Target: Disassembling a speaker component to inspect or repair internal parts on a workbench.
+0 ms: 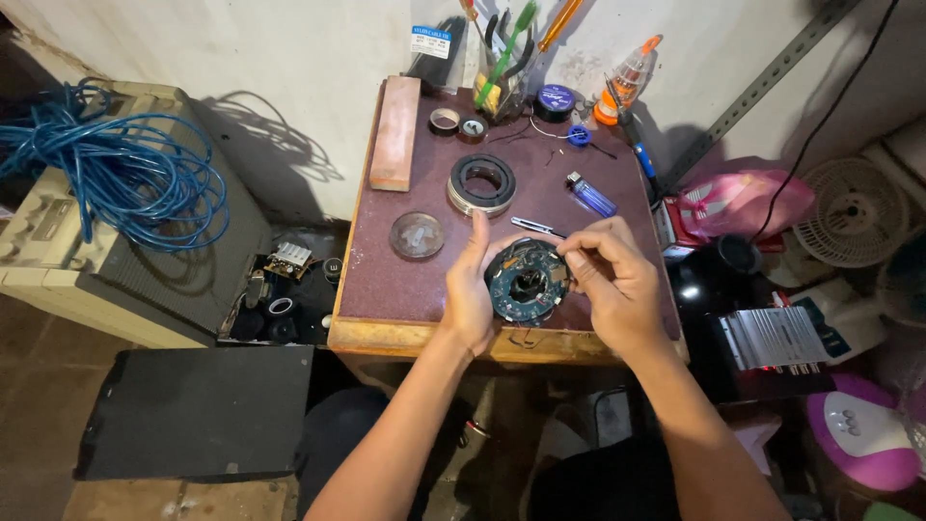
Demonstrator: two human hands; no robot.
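Note:
My left hand (470, 289) cradles a round dark circuit assembly (526, 283) with a black centre, thumb pointing up along its left edge. At the assembly's upper right rim, my right hand (610, 275) pinches with fingertips closed on a small part. Both hands hover over the front edge of a small maroon-topped wooden table (386, 280). Behind the hands lie metal tweezers (536, 227), a black and silver lens ring (481, 182), a round glass disc (417, 234) and a blue lighter (589, 196).
A wooden block (396, 133), tape rolls (456, 123), a tool holder with pliers (503, 68) and a glue bottle (622, 82) line the table's back. Blue cable (116, 164) coils on a grey machine at left. A silver amplifier (776, 338) and fan (847, 212) crowd the right.

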